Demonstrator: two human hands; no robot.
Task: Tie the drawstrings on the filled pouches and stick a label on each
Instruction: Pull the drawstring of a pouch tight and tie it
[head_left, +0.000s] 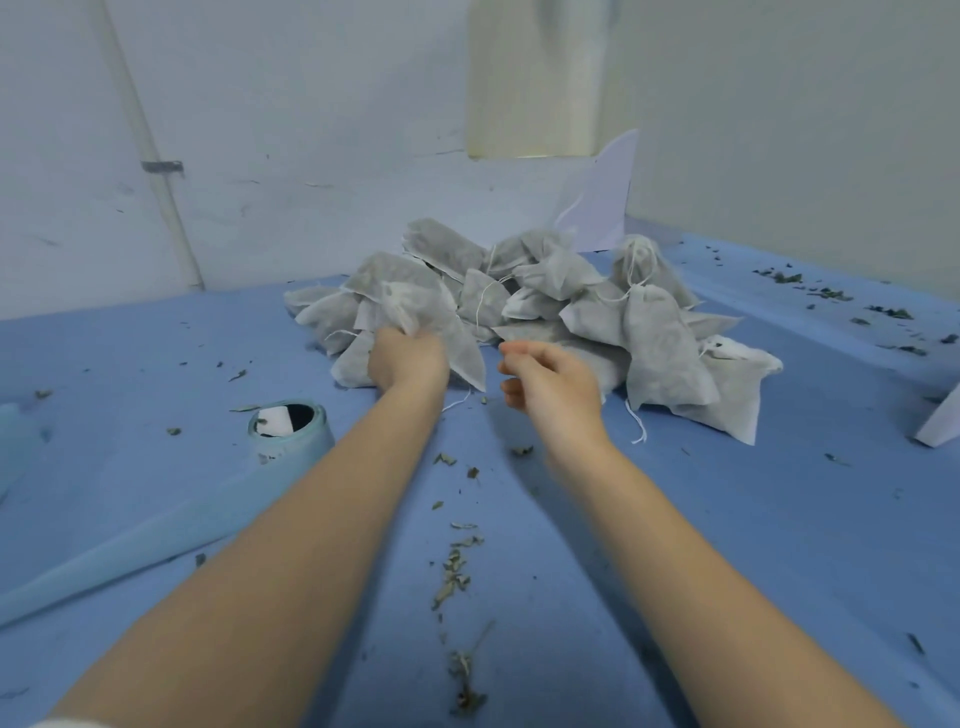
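Your left hand (408, 358) has its fingers curled around the gathered top of one grey fabric pouch (415, 306) at the near left edge of the pile of pouches (545, 312), which sits in the middle of the blue table (727, 519) toward its far side. Your right hand (548, 382) hangs just beside the left one and in front of the pile, fingers loosely curled; thumb and forefinger look pinched together, but the blur keeps you from telling whether a drawstring is between them. The pouches are filled, dark contents showing dimly through the cloth, and they lie heaped over one another, so an exact count is not possible; more than a dozen are visible. Several have thin white drawstrings (638, 423) trailing loose, and one pouch (660, 348) at the near right of the pile has its neck cinched. To the left and nearer you lies one pale teal roll (288, 428) on its side, a white scrap showing inside its core, with a long strip of the same material (130, 556) running off toward the near left. Dried leaf crumbs (457, 571) are scattered over the table, thickest in a line between your forearms and at the far right
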